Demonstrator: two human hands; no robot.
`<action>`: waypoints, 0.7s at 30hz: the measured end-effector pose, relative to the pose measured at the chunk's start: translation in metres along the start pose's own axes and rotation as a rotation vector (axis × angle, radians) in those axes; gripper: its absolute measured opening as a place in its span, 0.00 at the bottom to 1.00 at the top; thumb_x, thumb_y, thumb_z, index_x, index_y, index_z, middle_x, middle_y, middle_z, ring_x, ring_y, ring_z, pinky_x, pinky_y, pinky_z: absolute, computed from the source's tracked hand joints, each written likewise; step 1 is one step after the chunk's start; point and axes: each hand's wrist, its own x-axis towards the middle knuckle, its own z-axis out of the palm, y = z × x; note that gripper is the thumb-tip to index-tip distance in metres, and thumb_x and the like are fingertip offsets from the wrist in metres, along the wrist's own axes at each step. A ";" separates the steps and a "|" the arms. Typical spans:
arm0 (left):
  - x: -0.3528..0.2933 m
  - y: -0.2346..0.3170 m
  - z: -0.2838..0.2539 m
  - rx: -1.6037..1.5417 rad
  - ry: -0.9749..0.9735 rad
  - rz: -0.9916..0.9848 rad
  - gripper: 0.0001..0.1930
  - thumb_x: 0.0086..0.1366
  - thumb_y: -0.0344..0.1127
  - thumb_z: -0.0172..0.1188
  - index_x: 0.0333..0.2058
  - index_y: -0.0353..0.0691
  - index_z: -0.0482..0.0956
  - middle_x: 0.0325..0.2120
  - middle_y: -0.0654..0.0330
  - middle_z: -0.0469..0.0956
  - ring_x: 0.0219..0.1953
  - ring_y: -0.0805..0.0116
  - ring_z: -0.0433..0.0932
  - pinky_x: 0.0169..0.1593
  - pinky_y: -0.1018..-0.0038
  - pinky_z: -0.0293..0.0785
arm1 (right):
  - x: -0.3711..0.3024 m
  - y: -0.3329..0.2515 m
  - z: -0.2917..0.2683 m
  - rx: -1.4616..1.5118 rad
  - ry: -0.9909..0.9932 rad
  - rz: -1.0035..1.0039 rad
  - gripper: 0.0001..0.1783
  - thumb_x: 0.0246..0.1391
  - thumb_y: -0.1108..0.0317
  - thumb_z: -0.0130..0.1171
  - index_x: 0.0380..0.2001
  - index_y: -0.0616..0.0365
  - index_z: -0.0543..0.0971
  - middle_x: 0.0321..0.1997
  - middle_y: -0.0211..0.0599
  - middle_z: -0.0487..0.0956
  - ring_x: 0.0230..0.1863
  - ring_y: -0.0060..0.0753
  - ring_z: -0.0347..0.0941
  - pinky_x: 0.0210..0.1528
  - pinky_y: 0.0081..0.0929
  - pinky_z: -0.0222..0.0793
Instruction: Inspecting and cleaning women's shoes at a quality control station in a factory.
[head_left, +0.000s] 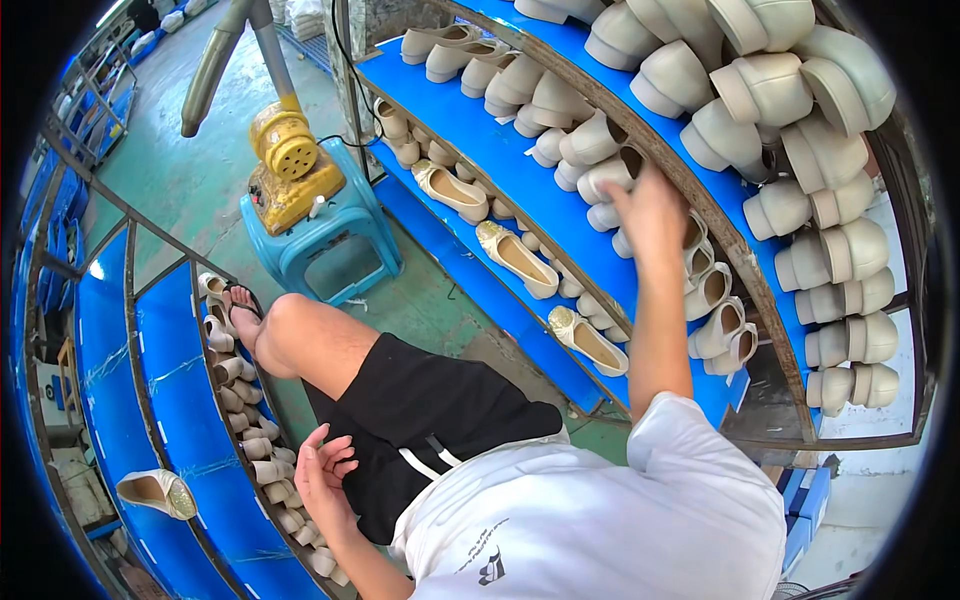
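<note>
Up on the middle blue shelf, my right hand (655,200) closes on a cream shoe (604,176) in a row of similar shoes, its thumb along the shoe's side. The other fingers are mostly hidden. Low in front of my shorts, my left hand (326,474) holds nothing, with its fingers loosely bent and apart. Below that row, flat shoes with glittery gold toes stand on a lower shelf: one at the far end (452,190), one in the middle (517,260) and one nearer me (588,341).
Pale shoe lasts or shoes (765,90) crowd the top shelf. On a blue plastic stool (320,215) stands a yellow machine (288,150) with a metal pipe. To my left, another blue rack (105,370) carries a single gold-toed flat (157,493) and several pale shoes (262,448).
</note>
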 end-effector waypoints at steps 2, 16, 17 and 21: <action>0.001 -0.001 0.000 0.003 0.019 0.006 0.25 0.82 0.49 0.49 0.59 0.30 0.77 0.40 0.51 0.87 0.38 0.71 0.84 0.40 0.77 0.81 | -0.013 0.014 -0.021 -0.041 -0.085 0.075 0.46 0.48 0.48 0.78 0.63 0.68 0.74 0.59 0.63 0.80 0.61 0.64 0.76 0.66 0.49 0.69; 0.006 0.005 0.007 -0.004 -0.012 0.045 0.23 0.81 0.48 0.51 0.58 0.31 0.78 0.40 0.53 0.87 0.38 0.72 0.83 0.41 0.77 0.80 | -0.138 0.049 -0.098 1.526 0.026 0.178 0.38 0.73 0.48 0.56 0.69 0.71 0.66 0.70 0.54 0.72 0.69 0.44 0.73 0.69 0.42 0.73; 0.005 0.005 0.009 0.006 -0.004 0.050 0.23 0.81 0.48 0.51 0.58 0.31 0.78 0.40 0.53 0.87 0.38 0.72 0.83 0.41 0.77 0.80 | -0.139 0.061 -0.105 1.674 -0.019 0.245 0.39 0.75 0.45 0.52 0.69 0.72 0.65 0.71 0.55 0.72 0.70 0.46 0.72 0.70 0.44 0.73; 0.004 0.004 0.015 0.002 -0.015 0.035 0.23 0.81 0.48 0.51 0.58 0.32 0.78 0.40 0.53 0.87 0.38 0.72 0.83 0.41 0.78 0.80 | -0.142 0.087 -0.103 2.392 -0.247 0.117 0.32 0.76 0.42 0.47 0.70 0.52 0.73 0.74 0.48 0.71 0.73 0.54 0.69 0.72 0.63 0.67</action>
